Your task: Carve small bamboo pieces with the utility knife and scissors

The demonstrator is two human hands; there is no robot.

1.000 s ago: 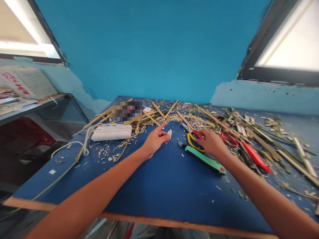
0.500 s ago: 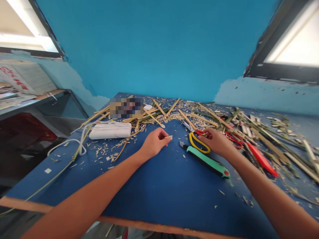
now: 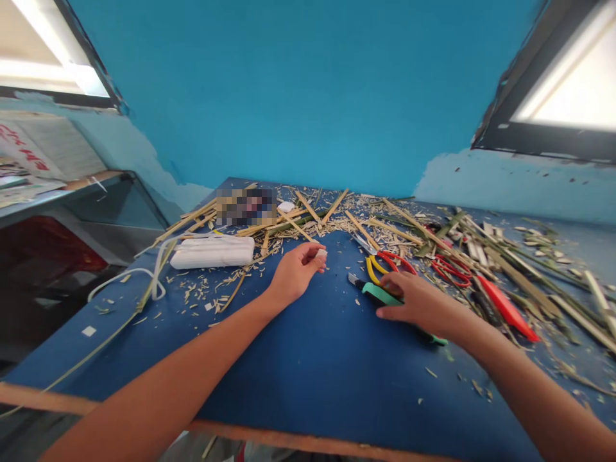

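Note:
My left hand [image 3: 297,273] is closed, pinching a small pale piece of bamboo [image 3: 321,255] between thumb and fingers above the table. Most of that piece is hidden by the fingers. My right hand [image 3: 414,300] is over a green and black utility knife [image 3: 380,294], thumb on the near side and fingers on the far side, apart from each other. The knife lies on the table with its blade out, pointing left; its middle is covered by the hand. Just beyond it rest scissors with yellow and red handles [image 3: 375,269].
Bamboo strips and shavings [image 3: 337,224] litter the back of the blue table [image 3: 298,378]. At right lie red-handled scissors [image 3: 451,271], a red tool [image 3: 507,308] and more bamboo. A white power strip [image 3: 212,252] with its cord sits at left. A blue wall [image 3: 308,96] stands behind.
My right hand has moved from the scissors' handles toward me and over the utility knife. The left hand has turned slightly, so less of the bamboo piece shows.

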